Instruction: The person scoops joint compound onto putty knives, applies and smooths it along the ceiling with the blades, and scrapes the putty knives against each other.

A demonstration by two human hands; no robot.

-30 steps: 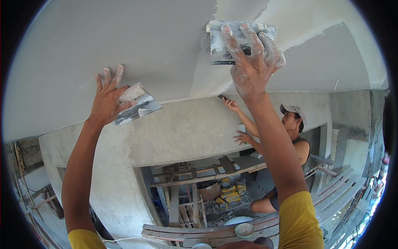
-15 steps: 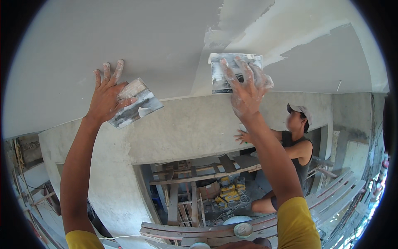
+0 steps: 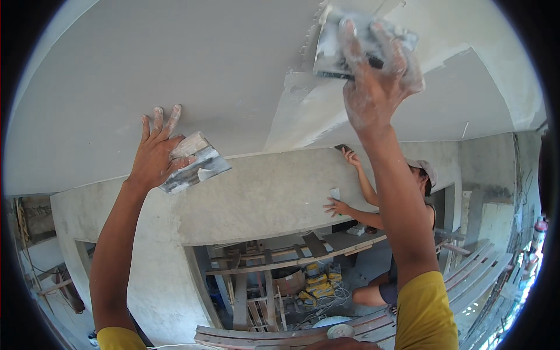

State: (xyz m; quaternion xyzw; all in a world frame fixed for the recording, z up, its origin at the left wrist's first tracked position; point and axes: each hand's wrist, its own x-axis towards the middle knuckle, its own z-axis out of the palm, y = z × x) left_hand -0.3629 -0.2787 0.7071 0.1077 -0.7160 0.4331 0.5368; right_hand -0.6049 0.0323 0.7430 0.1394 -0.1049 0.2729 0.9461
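Observation:
Overhead, my right hand (image 3: 376,96) grips a wide, compound-smeared plastering trowel (image 3: 331,52), slightly blurred, its blade up at the grey ceiling (image 3: 204,64). Pale fresh compound (image 3: 306,108) forms a band beside and below the blade. My left hand (image 3: 150,157) pinches a broad putty knife (image 3: 201,166) between thumb and palm. Its other fingers stretch up against the ceiling. The knife's wooden handle points up and its blade tilts down to the right, with a white dab of compound on it.
A co-worker in a cap (image 3: 424,170) reaches to the concrete wall (image 3: 262,181), holding a dark tool (image 3: 341,147) near the ceiling line. Below are plank scaffolding (image 3: 280,338), a round tub lid (image 3: 340,331), yellow bags (image 3: 319,286) and loose cables (image 3: 332,300).
My right hand has swept the trowel up and slightly right across the ceiling. My left hand stays almost in place. The co-worker's raised hand with a tool has come into view.

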